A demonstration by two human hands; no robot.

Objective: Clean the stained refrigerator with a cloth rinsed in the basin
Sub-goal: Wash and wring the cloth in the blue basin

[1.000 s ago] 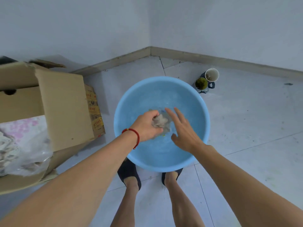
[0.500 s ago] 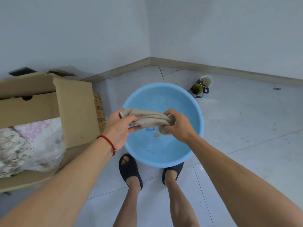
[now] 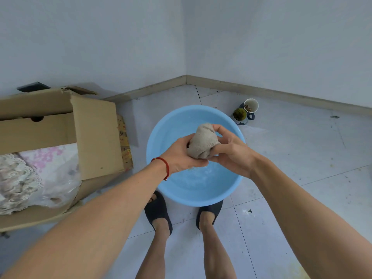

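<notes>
A round light-blue basin (image 3: pixel 167 127) with shallow water stands on the tiled floor in front of my feet. Above it I hold a wet grey cloth (image 3: pixel 203 140) bunched into a lump. My left hand (image 3: pixel 179 156), with a red cord at the wrist, grips the cloth from the left and below. My right hand (image 3: pixel 231 152) grips it from the right, fingers curled round its top and side. The refrigerator is out of view.
An open cardboard box (image 3: pixel 94 133) with lace fabric and plastic inside stands at the left, close to the basin. A white paper cup (image 3: pixel 251 105) and a dark mug with a green lump (image 3: pixel 240 114) sit behind the basin near the wall corner.
The cloth was lifted out of the water, stretched between both hands, and is now bunched into a ball held above the basin. The view has risen.
</notes>
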